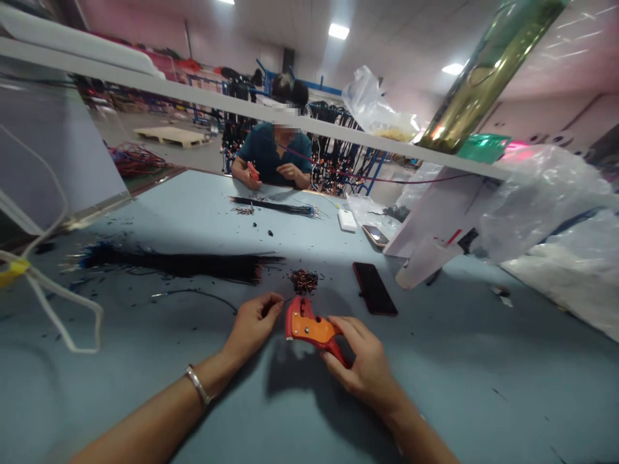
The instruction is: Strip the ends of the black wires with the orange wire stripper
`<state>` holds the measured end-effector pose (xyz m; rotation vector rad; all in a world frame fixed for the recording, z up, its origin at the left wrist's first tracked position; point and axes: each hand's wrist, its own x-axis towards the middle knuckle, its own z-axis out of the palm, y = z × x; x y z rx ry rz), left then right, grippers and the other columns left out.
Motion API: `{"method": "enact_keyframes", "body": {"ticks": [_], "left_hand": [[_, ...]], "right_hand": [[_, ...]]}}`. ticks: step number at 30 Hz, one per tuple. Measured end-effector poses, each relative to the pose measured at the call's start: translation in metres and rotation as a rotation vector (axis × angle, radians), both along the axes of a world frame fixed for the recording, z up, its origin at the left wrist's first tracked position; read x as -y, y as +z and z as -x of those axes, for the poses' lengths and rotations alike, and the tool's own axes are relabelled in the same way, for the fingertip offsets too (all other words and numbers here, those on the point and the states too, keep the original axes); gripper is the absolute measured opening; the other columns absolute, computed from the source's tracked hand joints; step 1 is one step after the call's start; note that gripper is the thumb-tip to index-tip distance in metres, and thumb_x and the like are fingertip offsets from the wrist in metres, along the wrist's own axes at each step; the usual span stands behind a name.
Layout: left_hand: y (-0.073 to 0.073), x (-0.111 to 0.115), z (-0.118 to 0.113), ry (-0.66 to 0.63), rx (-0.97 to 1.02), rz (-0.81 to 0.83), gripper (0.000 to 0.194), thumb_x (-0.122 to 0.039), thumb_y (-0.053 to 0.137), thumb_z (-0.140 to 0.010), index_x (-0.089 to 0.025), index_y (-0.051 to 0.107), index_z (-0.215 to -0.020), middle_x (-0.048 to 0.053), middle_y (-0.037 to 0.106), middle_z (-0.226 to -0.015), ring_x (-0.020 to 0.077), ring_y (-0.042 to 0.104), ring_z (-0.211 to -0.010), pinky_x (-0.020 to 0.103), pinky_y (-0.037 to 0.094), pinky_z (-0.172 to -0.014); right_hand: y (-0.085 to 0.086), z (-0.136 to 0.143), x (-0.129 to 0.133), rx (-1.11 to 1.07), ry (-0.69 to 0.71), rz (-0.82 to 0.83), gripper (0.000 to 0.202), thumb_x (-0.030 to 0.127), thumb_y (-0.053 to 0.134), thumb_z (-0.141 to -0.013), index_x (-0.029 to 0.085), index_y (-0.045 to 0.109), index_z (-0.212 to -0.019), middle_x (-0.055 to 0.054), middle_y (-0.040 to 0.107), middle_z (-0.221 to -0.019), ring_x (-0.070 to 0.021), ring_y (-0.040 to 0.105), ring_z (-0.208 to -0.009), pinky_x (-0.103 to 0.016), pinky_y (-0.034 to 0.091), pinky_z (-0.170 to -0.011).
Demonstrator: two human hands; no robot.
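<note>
My right hand [360, 357] is wrapped round the handles of a red and orange wire stripper [312, 327], whose jaws point left and away from me. Just left of the jaws, my left hand [254, 325] pinches a thin black wire [203, 294]. The wire's short end sticks out toward the stripper, and its long part trails left over the table to a pale tip. Beyond the stripper lies a small heap of black and copper-coloured offcuts [304, 281]. A thick bundle of black wires [178, 263] stretches across the table behind my left hand.
A dark phone [374, 288] lies right of the offcuts, near a white cup [425, 263] lying tilted. Across the blue-grey table [483, 374] a co-worker [275, 151] holds a red tool by another wire bundle [275, 206]. A white cable [62, 341] hangs at left; a shelf bar [207, 106] crosses above.
</note>
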<state>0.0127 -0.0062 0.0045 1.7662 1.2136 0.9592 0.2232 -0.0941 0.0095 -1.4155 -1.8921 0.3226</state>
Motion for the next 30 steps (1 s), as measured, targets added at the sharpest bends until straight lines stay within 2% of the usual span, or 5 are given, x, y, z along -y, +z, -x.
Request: {"method": "enact_keyframes", "body": {"ticks": [8,13,19,26,30], "left_hand": [[-0.002,0.003,0.001,0.069,-0.064,-0.03,0.025,-0.038,0.045,-0.082,-0.018,0.06,-0.075,-0.003,0.051,-0.053,0.014,0.049,-0.051,0.023,0.038,-0.053],[0.0,0.003,0.001,0.038,-0.094,-0.051,0.025,-0.036,0.043,-0.083,-0.018,0.058,-0.074,-0.003,0.052,-0.055,0.0141,0.049,-0.054,0.023,0.038,-0.055],[-0.003,0.002,0.001,-0.003,-0.075,-0.063,0.025,-0.035,0.044,-0.083,-0.017,0.058,-0.071,-0.002,0.055,-0.061,0.0141,0.051,-0.06,0.023,0.039,-0.06],[-0.01,0.002,0.002,0.063,-0.02,-0.062,0.026,-0.036,0.047,-0.085,-0.016,0.061,-0.077,-0.005,0.049,-0.054,0.0118,0.046,-0.052,0.021,0.038,-0.053],[-0.015,0.0,0.002,0.024,0.027,-0.18,0.021,-0.031,0.051,-0.085,-0.018,0.066,-0.079,-0.001,0.062,-0.068,0.0136,0.056,-0.065,0.022,0.043,-0.063]], "right_hand": [[-0.002,-0.015,0.003,-0.883,0.096,0.083,0.03,0.031,0.05,-0.081,0.023,0.053,-0.11,-0.008,0.058,-0.094,-0.0244,0.059,-0.088,-0.045,0.048,-0.086],[-0.008,-0.01,-0.006,-1.148,0.159,0.386,0.026,0.03,0.052,-0.074,0.024,0.051,-0.099,-0.001,0.046,-0.072,-0.0209,0.056,-0.069,-0.048,0.05,-0.08],[-0.007,-0.012,-0.005,-1.163,0.128,0.327,0.027,0.026,0.059,-0.072,0.024,0.056,-0.099,-0.003,0.052,-0.079,-0.0211,0.057,-0.079,-0.046,0.046,-0.087],[-0.013,-0.01,-0.006,-1.13,-0.003,0.306,0.026,0.029,0.067,-0.073,0.021,0.062,-0.097,-0.002,0.057,-0.078,-0.0184,0.055,-0.075,-0.034,0.047,-0.076],[-0.015,-0.012,-0.008,-1.124,-0.038,0.286,0.027,0.03,0.069,-0.072,0.021,0.063,-0.097,-0.001,0.058,-0.079,-0.0179,0.056,-0.075,-0.033,0.046,-0.076]]}}
